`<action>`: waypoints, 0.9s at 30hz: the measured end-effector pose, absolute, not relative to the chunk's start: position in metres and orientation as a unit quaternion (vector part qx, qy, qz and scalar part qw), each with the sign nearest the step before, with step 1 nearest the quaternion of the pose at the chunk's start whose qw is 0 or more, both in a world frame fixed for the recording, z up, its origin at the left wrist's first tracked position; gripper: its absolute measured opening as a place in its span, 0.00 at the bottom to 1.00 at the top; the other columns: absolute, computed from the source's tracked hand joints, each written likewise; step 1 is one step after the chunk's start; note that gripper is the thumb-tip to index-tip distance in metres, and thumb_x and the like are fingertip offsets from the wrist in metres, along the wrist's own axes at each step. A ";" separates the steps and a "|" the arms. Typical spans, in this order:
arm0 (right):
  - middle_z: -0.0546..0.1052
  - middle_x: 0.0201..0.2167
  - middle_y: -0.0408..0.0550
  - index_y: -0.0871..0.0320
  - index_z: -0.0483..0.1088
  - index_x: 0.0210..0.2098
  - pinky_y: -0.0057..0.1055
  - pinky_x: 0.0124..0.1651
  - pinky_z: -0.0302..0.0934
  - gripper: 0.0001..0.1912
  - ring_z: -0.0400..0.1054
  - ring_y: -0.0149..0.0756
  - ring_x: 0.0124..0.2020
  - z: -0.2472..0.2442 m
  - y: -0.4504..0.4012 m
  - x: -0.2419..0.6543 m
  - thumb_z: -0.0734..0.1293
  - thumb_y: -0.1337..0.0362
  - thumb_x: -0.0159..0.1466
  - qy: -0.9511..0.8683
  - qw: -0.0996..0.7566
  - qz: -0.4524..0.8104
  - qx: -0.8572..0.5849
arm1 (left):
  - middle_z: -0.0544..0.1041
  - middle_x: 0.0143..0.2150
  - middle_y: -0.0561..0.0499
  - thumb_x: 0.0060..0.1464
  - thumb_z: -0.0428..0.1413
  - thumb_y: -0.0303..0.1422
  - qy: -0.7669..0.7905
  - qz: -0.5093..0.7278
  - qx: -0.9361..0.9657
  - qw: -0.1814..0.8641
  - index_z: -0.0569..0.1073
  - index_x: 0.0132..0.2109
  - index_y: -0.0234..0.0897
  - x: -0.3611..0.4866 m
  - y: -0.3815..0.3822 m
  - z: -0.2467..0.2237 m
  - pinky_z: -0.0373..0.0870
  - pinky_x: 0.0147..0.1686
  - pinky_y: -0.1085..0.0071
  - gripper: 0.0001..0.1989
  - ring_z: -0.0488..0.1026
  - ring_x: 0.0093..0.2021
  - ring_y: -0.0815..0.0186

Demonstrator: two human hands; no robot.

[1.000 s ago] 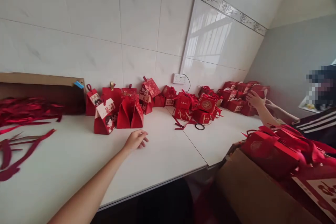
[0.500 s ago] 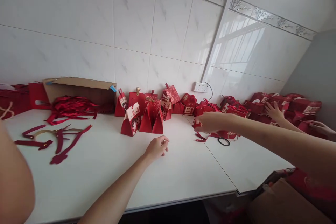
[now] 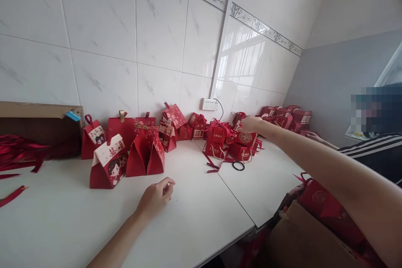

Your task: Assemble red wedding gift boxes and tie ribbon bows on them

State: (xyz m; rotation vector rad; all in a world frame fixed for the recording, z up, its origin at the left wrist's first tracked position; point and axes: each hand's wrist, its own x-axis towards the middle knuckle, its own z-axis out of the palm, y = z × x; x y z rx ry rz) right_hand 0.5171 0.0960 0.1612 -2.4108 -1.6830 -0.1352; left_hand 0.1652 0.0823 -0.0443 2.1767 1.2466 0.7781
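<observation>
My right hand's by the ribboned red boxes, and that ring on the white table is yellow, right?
Not quite: the head view shows the ring is black, not yellow. It does lie on the white table, and your right hand is by the ribboned red boxes.

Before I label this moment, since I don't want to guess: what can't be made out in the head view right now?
Right hand: its own bulk hides its fingertips in the head view, so its hold is unclear.
Cardboard box at left: cut off by the head view's left edge.
Red boxes at lower right: partly hidden by the right forearm, head view.
</observation>
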 end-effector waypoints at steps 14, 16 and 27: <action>0.48 0.62 0.74 0.64 0.40 0.65 0.53 0.48 0.61 0.46 0.58 0.62 0.56 0.088 0.166 0.445 0.58 0.41 0.59 -0.433 0.244 0.037 -0.867 | 0.68 0.19 0.56 0.52 0.42 0.39 0.453 0.298 0.786 0.295 0.69 0.35 0.41 0.163 0.082 -0.046 0.60 0.23 0.74 0.13 0.65 0.20 0.68; 0.53 0.60 0.73 0.63 0.39 0.65 0.49 0.49 0.62 0.45 0.60 0.61 0.55 0.086 0.163 0.452 0.60 0.44 0.59 -0.425 0.259 0.031 -0.867 | 0.68 0.19 0.56 0.53 0.43 0.38 0.449 0.299 0.789 0.292 0.69 0.35 0.40 0.164 0.081 -0.046 0.60 0.23 0.74 0.12 0.66 0.20 0.68; 0.64 0.50 0.62 0.62 0.43 0.63 0.47 0.45 0.62 0.44 0.68 0.55 0.46 0.032 0.052 0.346 0.62 0.47 0.55 -0.536 0.290 -0.012 -0.793 | 0.70 0.22 0.55 0.52 0.45 0.41 0.514 0.440 0.685 0.270 0.68 0.35 0.39 0.160 0.089 -0.043 0.60 0.23 0.74 0.13 0.66 0.21 0.68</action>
